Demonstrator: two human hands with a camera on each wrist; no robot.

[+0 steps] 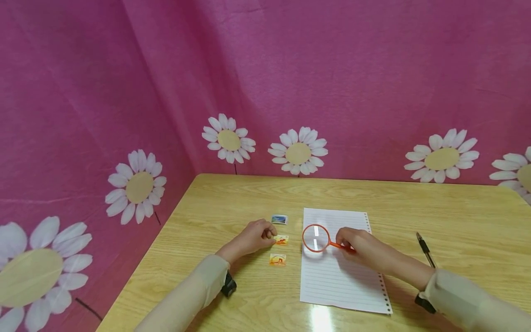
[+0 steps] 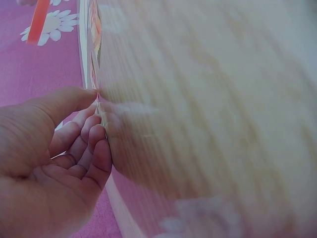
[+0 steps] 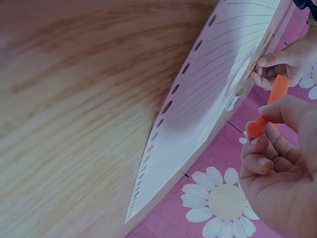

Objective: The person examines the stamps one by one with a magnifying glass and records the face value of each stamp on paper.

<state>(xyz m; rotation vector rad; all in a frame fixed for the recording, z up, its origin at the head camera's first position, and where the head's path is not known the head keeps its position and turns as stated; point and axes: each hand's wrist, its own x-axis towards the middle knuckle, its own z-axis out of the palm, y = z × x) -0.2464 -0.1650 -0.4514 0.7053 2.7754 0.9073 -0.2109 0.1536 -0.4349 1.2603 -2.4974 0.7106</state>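
The nearest orange-yellow card [image 1: 277, 259] lies flat on the desk [image 1: 232, 193]. Beyond it, the left hand [image 1: 254, 237] touches the edge of the middle card [image 1: 283, 240]; whether its grip pinches cannot be told. Risk: a drag at that edge could bend or skew the card. The right hand [image 1: 362, 246] grips the handle of a red magnifying glass [image 1: 330, 243] over the lined sheet [image 1: 332, 281]. A low sweep could catch the paper; lens glare could obscure detail. Farther lies a blue card [image 1: 280, 219]. No container is seen.
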